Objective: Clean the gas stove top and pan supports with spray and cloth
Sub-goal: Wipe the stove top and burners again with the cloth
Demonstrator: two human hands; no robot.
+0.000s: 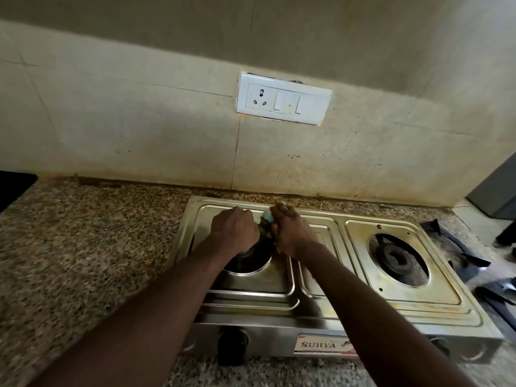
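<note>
A two-burner steel gas stove [321, 308] stands on a speckled granite counter. Both my hands are over its left burner [248, 259]. My left hand [234, 231] is curled around something dark at the burner, mostly hidden under the hand. My right hand [290, 230] pinches a small light-blue and yellowish cloth [268, 217] against that same spot. The right burner [395, 256] is bare, with yellowish stains on the steel around it. Black pan supports [458, 244] lie off the stove on the counter to the right. No spray bottle is in view.
A white socket and switch plate [283, 101] is on the tiled wall behind the stove. The granite counter [83, 261] stretches to the left. A black knob [233, 347] sticks out of the stove front. A grey appliance [497, 191] stands at the far right.
</note>
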